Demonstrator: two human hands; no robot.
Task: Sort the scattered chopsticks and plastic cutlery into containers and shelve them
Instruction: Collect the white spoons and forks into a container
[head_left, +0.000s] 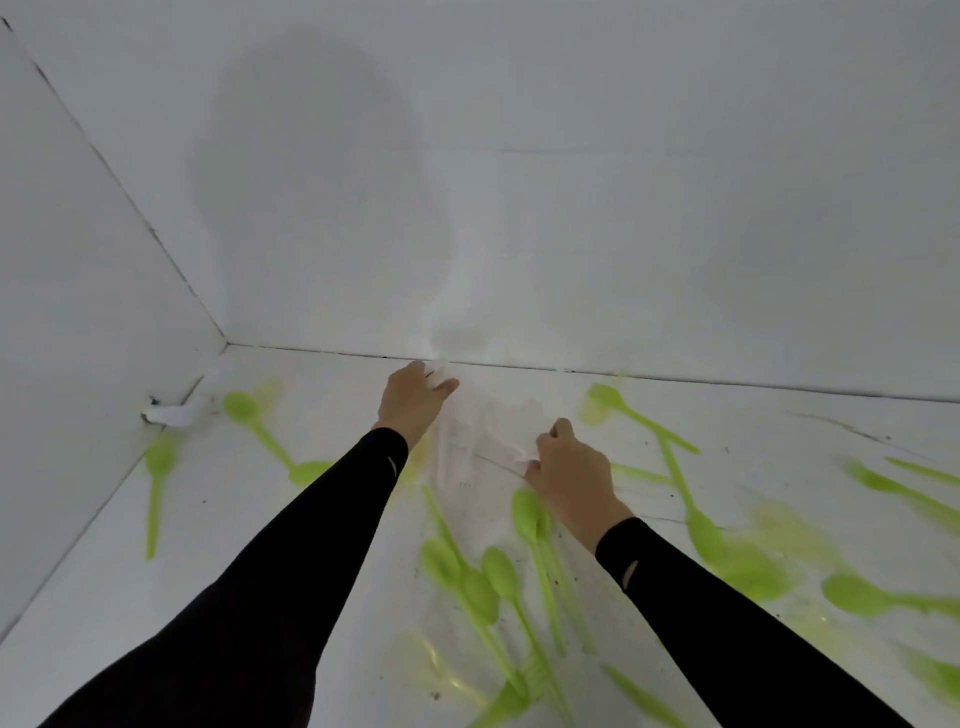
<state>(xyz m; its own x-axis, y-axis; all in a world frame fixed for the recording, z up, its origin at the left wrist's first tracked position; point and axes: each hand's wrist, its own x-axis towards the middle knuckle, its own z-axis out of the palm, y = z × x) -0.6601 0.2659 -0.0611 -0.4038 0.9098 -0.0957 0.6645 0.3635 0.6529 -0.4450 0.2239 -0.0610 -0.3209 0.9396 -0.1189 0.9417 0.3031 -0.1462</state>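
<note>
Green plastic spoons lie scattered over the white surface, some crossing one another beside the right forearm, none yet gathered. At the foot of the back wall, the left hand pinches the far edge and the right hand the near edge of a clear packet, too blurred to tell bag from container. Sorting looks barely begun; next the packet probably needs lifting or spreading open steadily, before the spoons go in.
</note>
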